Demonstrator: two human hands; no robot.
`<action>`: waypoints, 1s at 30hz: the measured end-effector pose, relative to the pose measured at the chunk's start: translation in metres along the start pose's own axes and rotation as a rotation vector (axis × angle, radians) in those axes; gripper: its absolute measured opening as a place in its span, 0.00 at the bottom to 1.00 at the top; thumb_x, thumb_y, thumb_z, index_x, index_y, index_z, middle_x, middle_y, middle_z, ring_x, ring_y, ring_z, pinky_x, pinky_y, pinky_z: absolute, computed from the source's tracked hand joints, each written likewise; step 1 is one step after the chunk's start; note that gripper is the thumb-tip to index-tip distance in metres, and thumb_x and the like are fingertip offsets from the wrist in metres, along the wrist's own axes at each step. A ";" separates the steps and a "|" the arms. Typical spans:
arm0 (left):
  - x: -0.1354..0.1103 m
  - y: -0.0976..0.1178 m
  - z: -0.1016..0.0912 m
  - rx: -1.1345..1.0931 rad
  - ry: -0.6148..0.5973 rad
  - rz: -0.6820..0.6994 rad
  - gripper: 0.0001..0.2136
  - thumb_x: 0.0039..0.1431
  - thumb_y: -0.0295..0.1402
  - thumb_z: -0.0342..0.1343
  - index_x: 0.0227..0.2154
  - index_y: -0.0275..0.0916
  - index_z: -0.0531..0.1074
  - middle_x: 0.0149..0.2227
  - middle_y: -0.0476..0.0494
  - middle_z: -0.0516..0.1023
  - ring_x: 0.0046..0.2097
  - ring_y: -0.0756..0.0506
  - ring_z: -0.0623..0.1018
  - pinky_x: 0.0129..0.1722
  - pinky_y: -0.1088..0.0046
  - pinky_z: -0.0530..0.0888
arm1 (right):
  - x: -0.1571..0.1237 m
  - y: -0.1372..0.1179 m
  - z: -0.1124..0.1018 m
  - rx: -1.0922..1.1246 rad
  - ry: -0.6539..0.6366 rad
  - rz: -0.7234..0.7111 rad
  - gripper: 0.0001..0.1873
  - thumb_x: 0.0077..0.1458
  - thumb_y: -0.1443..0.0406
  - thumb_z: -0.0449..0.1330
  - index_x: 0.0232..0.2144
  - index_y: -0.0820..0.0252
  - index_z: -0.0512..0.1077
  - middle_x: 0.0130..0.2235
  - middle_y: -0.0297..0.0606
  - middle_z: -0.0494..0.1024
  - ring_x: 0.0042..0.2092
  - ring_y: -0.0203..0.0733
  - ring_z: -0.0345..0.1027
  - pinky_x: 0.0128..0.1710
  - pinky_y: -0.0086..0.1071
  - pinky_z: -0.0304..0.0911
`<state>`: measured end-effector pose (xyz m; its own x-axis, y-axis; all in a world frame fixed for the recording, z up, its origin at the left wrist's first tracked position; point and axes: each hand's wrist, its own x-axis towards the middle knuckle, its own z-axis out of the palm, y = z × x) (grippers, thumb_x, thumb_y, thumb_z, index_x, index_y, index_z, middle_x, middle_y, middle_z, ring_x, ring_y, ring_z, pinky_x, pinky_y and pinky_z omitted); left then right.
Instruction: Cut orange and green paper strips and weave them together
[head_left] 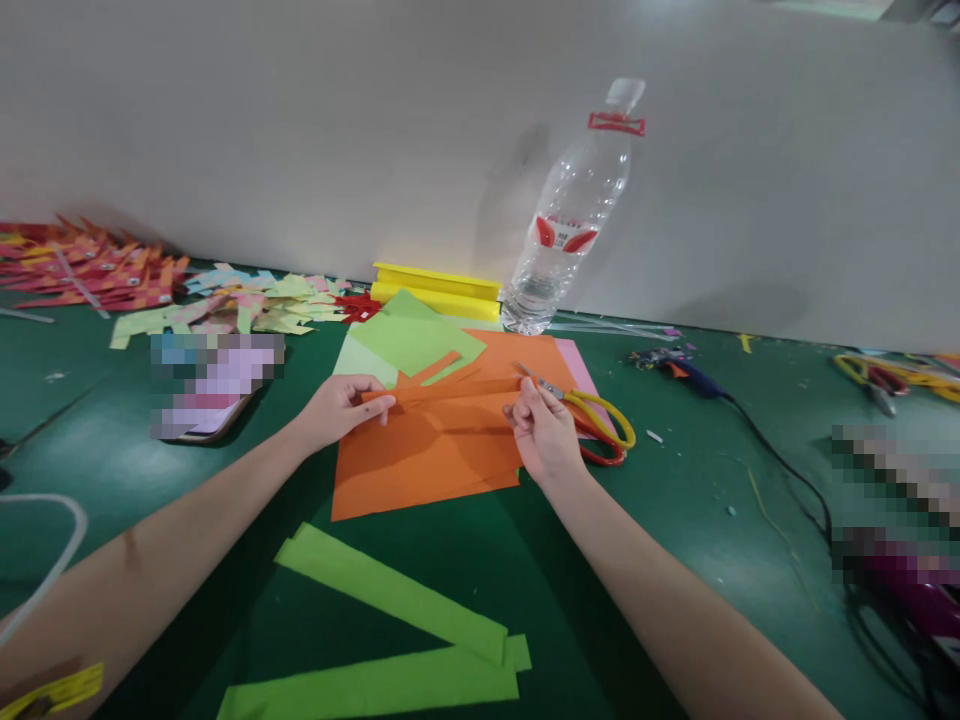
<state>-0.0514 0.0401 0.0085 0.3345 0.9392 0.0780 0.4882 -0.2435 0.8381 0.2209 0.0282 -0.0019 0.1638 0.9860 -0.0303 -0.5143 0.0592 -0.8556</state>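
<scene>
My left hand (346, 411) pinches the left end of a folded edge on the orange paper (435, 450). At the other end of that fold, my right hand (546, 430) is closed with thumb and fingertips on the paper. Scissors (600, 415) with yellow and red handles lie just beyond and beside my right hand, blades pointing left. Behind the fold are more orange sheets, a light green sheet (409, 335) and narrow orange offcuts. Part of a pink sheet (576, 365) shows at the right of the stack. Nearer me, long green paper strips (397, 590) lie on the table.
A clear plastic bottle (566, 220) leans by the wall, next to a folded yellow piece (439, 290). Paper scraps (255, 300) and red-orange cutouts (112, 265) are heaped at left, near a blurred phone (225, 385). At right are a corded glue gun (690, 375) and other scissors (870, 380).
</scene>
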 end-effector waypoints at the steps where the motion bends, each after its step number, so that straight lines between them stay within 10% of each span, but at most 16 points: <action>1: 0.000 0.000 0.000 0.002 -0.002 -0.001 0.16 0.56 0.44 0.55 0.21 0.35 0.70 0.19 0.50 0.72 0.16 0.56 0.62 0.16 0.83 0.57 | 0.000 0.000 0.000 -0.004 0.000 0.000 0.12 0.39 0.57 0.70 0.22 0.57 0.74 0.15 0.21 0.60 0.17 0.26 0.48 0.32 0.31 0.66; 20: 0.001 -0.001 0.004 -0.055 -0.075 0.025 0.15 0.58 0.43 0.55 0.25 0.36 0.72 0.25 0.46 0.78 0.23 0.52 0.72 0.24 0.80 0.69 | 0.001 -0.001 0.000 0.060 0.040 -0.008 0.18 0.39 0.59 0.71 0.14 0.58 0.66 0.15 0.22 0.62 0.16 0.25 0.49 0.30 0.29 0.65; 30: 0.010 -0.013 0.004 -0.710 0.388 -0.029 0.15 0.46 0.42 0.64 0.20 0.37 0.67 0.17 0.54 0.68 0.23 0.53 0.69 0.29 0.77 0.70 | -0.013 0.002 0.007 -0.257 -0.203 -0.018 0.11 0.41 0.60 0.69 0.23 0.60 0.73 0.22 0.31 0.76 0.19 0.31 0.66 0.24 0.30 0.66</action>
<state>-0.0515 0.0513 -0.0034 -0.0371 0.9916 0.1238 -0.1796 -0.1285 0.9753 0.2123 0.0168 0.0006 -0.0135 0.9976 0.0678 -0.2796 0.0614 -0.9582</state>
